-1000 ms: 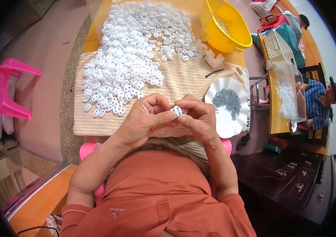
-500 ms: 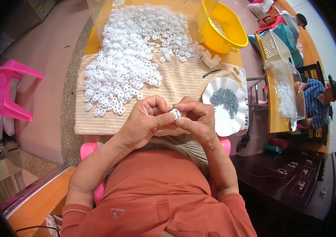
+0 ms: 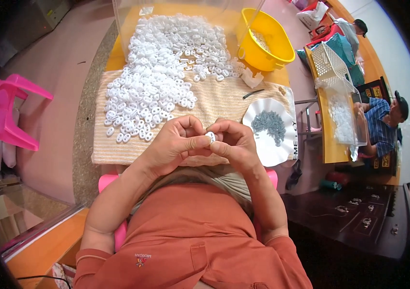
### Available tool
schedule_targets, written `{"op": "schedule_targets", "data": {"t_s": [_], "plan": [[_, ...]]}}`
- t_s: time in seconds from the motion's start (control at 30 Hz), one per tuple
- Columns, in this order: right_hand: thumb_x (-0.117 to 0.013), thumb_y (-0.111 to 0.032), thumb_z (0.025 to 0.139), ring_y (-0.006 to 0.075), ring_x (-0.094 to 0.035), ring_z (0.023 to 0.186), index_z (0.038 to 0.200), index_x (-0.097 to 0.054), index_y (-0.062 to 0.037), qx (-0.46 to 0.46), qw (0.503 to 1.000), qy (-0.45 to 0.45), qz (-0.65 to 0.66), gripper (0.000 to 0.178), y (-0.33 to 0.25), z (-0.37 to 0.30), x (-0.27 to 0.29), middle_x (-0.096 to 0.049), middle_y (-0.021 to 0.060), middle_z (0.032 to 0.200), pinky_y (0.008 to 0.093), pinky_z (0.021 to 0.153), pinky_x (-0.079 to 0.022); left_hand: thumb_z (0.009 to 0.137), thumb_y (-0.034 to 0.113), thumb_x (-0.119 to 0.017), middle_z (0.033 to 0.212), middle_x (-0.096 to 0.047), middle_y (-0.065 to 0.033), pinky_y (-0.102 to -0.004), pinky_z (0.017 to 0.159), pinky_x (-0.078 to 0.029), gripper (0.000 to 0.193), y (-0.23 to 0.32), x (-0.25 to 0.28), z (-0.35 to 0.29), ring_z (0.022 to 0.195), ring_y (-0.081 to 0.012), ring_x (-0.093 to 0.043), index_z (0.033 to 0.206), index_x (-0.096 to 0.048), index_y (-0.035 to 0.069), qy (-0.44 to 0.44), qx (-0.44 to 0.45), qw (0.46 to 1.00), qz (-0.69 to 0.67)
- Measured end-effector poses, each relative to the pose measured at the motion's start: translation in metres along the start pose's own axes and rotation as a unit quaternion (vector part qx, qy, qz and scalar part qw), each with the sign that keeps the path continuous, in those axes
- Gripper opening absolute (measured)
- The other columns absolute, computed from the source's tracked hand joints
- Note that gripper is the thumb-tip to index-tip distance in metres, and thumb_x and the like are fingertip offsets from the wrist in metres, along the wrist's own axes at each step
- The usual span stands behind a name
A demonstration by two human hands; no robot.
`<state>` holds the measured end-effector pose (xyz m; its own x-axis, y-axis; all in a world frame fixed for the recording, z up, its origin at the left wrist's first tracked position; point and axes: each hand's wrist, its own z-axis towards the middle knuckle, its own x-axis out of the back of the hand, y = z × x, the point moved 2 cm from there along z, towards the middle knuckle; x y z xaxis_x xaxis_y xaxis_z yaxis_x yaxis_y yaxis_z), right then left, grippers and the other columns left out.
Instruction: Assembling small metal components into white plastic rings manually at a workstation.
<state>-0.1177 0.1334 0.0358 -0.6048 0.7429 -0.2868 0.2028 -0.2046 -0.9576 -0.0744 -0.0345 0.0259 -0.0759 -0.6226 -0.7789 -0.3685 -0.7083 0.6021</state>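
Note:
Between my fingertips is a small white oval plastic piece with holes (image 3: 211,137). My left hand (image 3: 176,147) pinches it from the left, and my right hand (image 3: 236,147) closes on its right side. Fingers cover part of the piece; whether a smaller part is also between them cannot be made out. A large heap of similar white pieces (image 3: 149,86) spreads over the striped towel (image 3: 219,103) beyond my hands. Close to my right hand, a white wavy-edged plate (image 3: 274,155) bears many tiny grey parts (image 3: 269,126).
A yellow basin (image 3: 282,57) stands at the far right, with crumpled clear plastic (image 3: 251,78) and a thin black stick (image 3: 253,94) nearer. A clear bin (image 3: 124,29) backs the heap. Pink stool (image 3: 19,113) at left. Another person (image 3: 383,115) sits at a table on the right.
The view has shifted slightly, so the table things sit a little lower and to the left. Both hands keep their pinch on the white piece, which appears slightly turned.

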Motion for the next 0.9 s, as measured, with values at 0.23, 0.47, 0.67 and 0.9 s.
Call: {"op": "schedule_targets", "data": {"t_s": [0.23, 0.47, 0.67, 0.9], "plan": [[-0.073, -0.007, 0.081, 0.0076, -0.051, 0.078, 0.099, -0.063, 0.0008, -0.047, 0.999, -0.012, 0.022, 0.023, -0.012, -0.004, -0.008, -0.054, -0.0012, 0.086, 0.0222, 0.073, -0.044, 0.083, 0.003, -0.070, 0.089, -0.065, -0.0074, -0.0258, 0.075, -0.056, 0.017, -0.003, 0.004, -0.003, 0.081, -0.0136, -0.066, 0.090, -0.055, 0.004, -0.011, 0.014, 1.000, 0.015], [-0.066, -0.008, 0.088, 0.0072, -0.060, 0.083, 0.103, -0.063, 0.0034, -0.049, 0.996, -0.038, -0.064, 0.019, -0.016, -0.015, 0.000, -0.062, 0.0018, 0.090, 0.0205, 0.074, -0.048, 0.084, 0.001, -0.068, 0.093, -0.065, -0.0101, -0.0319, 0.078, -0.059, 0.014, -0.007, -0.001, -0.004, 0.084, -0.0175, -0.067, 0.088, -0.054, 0.003, -0.037, 0.031, 0.999, 0.009], [-0.064, -0.011, 0.090, 0.0083, -0.060, 0.082, 0.098, -0.065, 0.0042, -0.050, 0.997, -0.017, -0.061, 0.017, -0.020, -0.016, -0.002, -0.064, 0.0037, 0.087, 0.0221, 0.073, -0.050, 0.086, 0.004, -0.067, 0.092, -0.066, -0.0096, -0.0292, 0.078, -0.058, 0.012, -0.007, -0.004, -0.004, 0.085, -0.0161, -0.067, 0.089, -0.055, 0.002, -0.048, 0.046, 0.998, 0.019], [-0.065, -0.013, 0.089, 0.0086, -0.059, 0.072, 0.095, -0.066, 0.0039, -0.084, 0.990, 0.009, -0.111, 0.018, -0.033, -0.013, 0.005, -0.065, 0.0037, 0.080, 0.0223, 0.066, -0.049, 0.088, 0.007, -0.066, 0.091, -0.066, -0.0099, -0.0265, 0.073, -0.057, 0.010, -0.008, -0.001, -0.002, 0.081, -0.0141, -0.066, 0.089, -0.058, 0.002, -0.025, 0.024, 0.997, 0.064]]}}
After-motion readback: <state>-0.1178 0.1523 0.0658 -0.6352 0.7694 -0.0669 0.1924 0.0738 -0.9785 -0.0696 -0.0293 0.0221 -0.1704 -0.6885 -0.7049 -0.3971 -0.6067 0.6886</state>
